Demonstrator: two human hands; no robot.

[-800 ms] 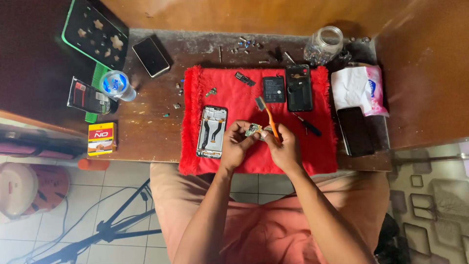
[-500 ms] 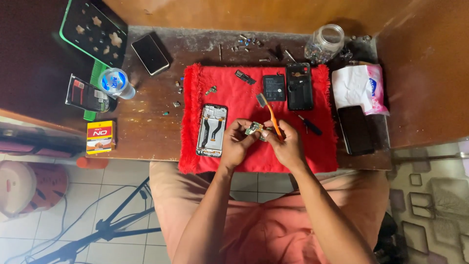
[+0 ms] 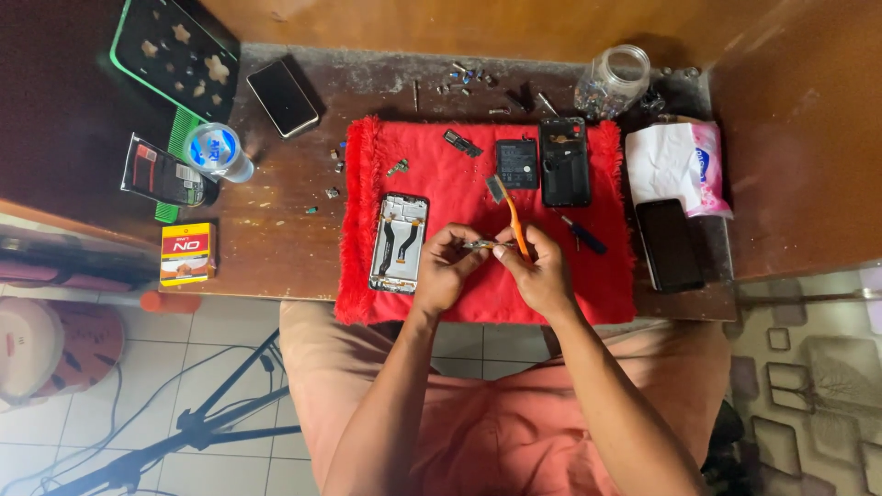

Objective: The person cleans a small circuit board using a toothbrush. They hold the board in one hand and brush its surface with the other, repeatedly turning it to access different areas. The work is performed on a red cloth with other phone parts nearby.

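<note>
Risk: we judged the small metal part [image 3: 485,245] could slip from our pinch and drop among the loose screws [image 3: 333,174] if the brush pushed too hard.
Left hand [image 3: 447,269]: fingertips pinching the part above the red cloth [image 3: 459,184].
Right hand [image 3: 540,271]: curled around the orange brush [image 3: 511,213], bristles angled away.
Opened phone [image 3: 399,242]: lay just left.

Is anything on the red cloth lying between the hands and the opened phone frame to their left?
Nothing visible does. The left hand pinches a small metal part that the right hand, holding an orange brush, also touches. Bare red cloth separates the left hand from the phone frame.
</note>
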